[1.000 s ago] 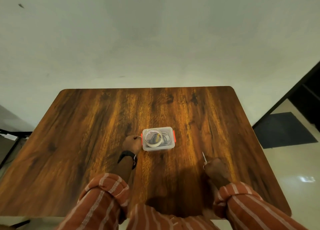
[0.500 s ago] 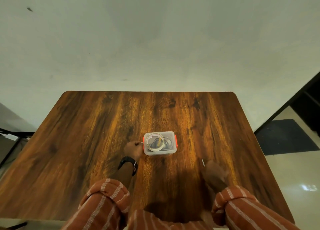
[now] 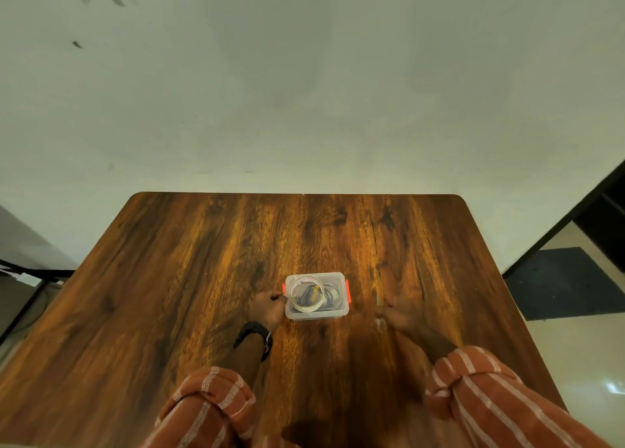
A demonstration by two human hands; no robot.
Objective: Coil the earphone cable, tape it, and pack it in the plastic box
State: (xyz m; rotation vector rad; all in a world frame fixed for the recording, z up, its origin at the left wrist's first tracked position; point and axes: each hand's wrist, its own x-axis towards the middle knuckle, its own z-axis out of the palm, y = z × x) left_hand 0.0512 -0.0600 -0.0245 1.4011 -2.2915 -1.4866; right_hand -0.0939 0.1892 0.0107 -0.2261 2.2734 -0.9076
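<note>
A small clear plastic box with red side clips stands at the middle of the wooden table. A roll of clear tape lies on top of or in it, and a dark earphone cable shows through the ring. My left hand grips the box's left edge by the red clip. My right hand is a short way right of the box and apart from it. It is closed on a thin, blurred metal tool that looks like small scissors, tip pointing away from me.
A black watch sits on my left wrist. The table's far edge meets a pale wall. To the right, beyond the table edge, are floor and a dark mat. A black stand is at the left.
My right hand has moved forward and toward the box with the thin tool. My left hand has stayed at the box's left edge. The view has tilted upward.
</note>
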